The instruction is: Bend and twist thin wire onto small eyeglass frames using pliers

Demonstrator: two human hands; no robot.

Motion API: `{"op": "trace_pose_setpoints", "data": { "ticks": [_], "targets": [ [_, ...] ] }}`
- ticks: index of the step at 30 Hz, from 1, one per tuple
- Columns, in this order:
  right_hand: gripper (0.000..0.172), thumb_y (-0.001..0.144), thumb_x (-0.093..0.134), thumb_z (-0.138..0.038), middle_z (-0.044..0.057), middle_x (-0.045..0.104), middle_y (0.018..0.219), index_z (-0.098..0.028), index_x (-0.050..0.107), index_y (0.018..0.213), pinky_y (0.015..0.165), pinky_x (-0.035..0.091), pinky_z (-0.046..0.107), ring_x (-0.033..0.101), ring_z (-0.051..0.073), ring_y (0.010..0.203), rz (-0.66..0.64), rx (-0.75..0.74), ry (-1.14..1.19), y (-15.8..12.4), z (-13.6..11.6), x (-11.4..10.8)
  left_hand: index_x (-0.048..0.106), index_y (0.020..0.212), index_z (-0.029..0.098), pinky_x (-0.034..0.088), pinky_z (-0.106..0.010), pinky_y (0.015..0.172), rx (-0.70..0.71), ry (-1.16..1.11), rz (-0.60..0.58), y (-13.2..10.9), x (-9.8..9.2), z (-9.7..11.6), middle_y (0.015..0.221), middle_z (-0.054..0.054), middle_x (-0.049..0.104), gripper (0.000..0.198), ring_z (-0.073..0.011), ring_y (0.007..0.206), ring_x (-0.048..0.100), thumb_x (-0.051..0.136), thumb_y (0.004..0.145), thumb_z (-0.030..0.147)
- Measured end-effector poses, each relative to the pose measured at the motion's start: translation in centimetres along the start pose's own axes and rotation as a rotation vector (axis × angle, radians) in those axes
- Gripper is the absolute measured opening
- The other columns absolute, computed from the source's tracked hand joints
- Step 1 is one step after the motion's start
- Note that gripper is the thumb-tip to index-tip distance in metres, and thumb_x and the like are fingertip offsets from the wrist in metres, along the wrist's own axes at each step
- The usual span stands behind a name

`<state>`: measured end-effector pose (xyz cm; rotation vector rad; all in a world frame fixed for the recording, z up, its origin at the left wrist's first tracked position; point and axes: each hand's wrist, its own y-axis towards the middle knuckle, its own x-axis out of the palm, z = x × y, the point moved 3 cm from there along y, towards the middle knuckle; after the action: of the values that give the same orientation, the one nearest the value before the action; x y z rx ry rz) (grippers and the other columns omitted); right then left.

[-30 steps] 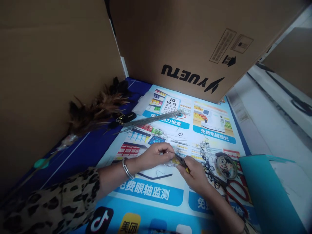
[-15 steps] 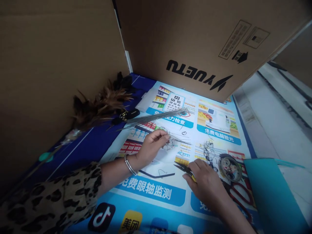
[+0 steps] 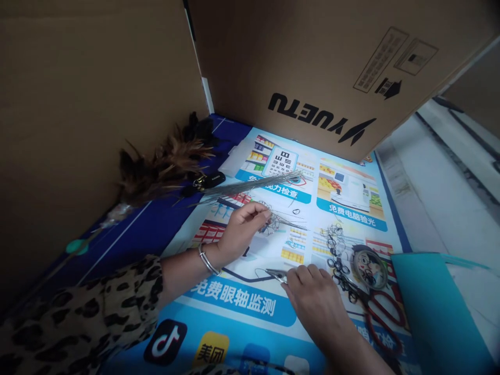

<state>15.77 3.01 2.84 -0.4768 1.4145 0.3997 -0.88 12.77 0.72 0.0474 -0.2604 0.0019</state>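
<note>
My left hand (image 3: 242, 229), with a silver bangle at the wrist, pinches a small bent wire piece (image 3: 271, 222) over a printed poster (image 3: 242, 307) on the table. My right hand (image 3: 312, 299) is closed around small pliers (image 3: 275, 274), whose jaws point left at a curved wire (image 3: 261, 273) lying on the poster. A bundle of straight thin wires (image 3: 253, 185) lies just beyond my left hand.
A feather duster (image 3: 164, 166) lies at the left by a cardboard wall. A large cardboard box (image 3: 320, 78) stands behind. Small black rings (image 3: 336, 255), a tape roll (image 3: 370, 268), red-handled scissors (image 3: 385, 317) and a teal folder (image 3: 437, 312) sit at the right.
My hands have come apart: the left moved up and away with the wire piece, the right drew down and left with the pliers toward the curved wire.
</note>
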Motion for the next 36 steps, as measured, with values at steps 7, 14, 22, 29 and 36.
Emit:
{"op": "trace_pose_setpoints", "data": {
  "ticks": [7, 14, 22, 29, 36],
  "targets": [
    [0.013, 0.085, 0.048, -0.027, 0.006, 0.055, 0.074, -0.018, 0.056, 0.081, 0.058, 0.028, 0.030, 0.048, 0.018, 0.072, 0.015, 0.017, 0.046, 0.3, 1.9, 0.0, 0.057, 0.072, 0.015, 0.036, -0.021, 0.051, -0.042, 0.002, -0.027, 0.2, 0.1, -0.4, 0.061, 0.001, 0.052, 0.012, -0.0086, 0.054, 0.045, 0.055, 0.078, 0.025],
    [0.018, 0.087, 0.044, -0.032, 0.006, 0.057, 0.079, -0.019, 0.056, 0.087, 0.059, 0.029, 0.028, 0.051, 0.018, 0.075, -0.021, 0.120, 0.087, 0.2, 3.6, -0.1, 0.056, 0.071, 0.015, 0.035, -0.021, 0.052, -0.092, -0.008, -0.079, 0.1, 0.4, -0.3, 0.063, 0.002, 0.051, 0.015, -0.0086, 0.055, 0.044, 0.056, 0.078, 0.028],
    [0.019, 0.086, 0.046, -0.035, 0.006, 0.056, 0.083, -0.019, 0.056, 0.086, 0.067, 0.031, 0.030, 0.049, 0.020, 0.080, -0.047, 0.104, 0.100, 0.1, 1.5, -1.0, 0.056, 0.072, 0.014, 0.036, -0.020, 0.053, -0.078, -0.001, -0.113, -0.2, 0.4, -0.2, 0.063, 0.001, 0.051, 0.015, -0.0090, 0.057, 0.044, 0.055, 0.078, 0.028],
    [0.015, 0.085, 0.048, -0.029, 0.007, 0.055, 0.080, -0.018, 0.057, 0.083, 0.068, 0.031, 0.032, 0.048, 0.020, 0.078, -0.015, 0.089, 0.026, 0.3, -0.4, -1.2, 0.056, 0.072, 0.015, 0.036, -0.021, 0.054, -0.060, 0.010, -0.139, -0.4, 0.5, -0.3, 0.063, 0.001, 0.051, 0.017, -0.0095, 0.057, 0.045, 0.055, 0.077, 0.031],
    [0.012, 0.083, 0.052, -0.027, 0.006, 0.056, 0.075, -0.017, 0.058, 0.079, 0.064, 0.031, 0.030, 0.049, 0.019, 0.076, 0.019, 0.105, 0.012, -0.1, -1.3, -1.1, 0.057, 0.071, 0.015, 0.038, -0.022, 0.056, -0.039, 0.027, -0.164, -0.7, 0.7, -0.1, 0.063, 0.001, 0.054, 0.016, -0.0108, 0.059, 0.048, 0.056, 0.076, 0.031]
  ]
}}
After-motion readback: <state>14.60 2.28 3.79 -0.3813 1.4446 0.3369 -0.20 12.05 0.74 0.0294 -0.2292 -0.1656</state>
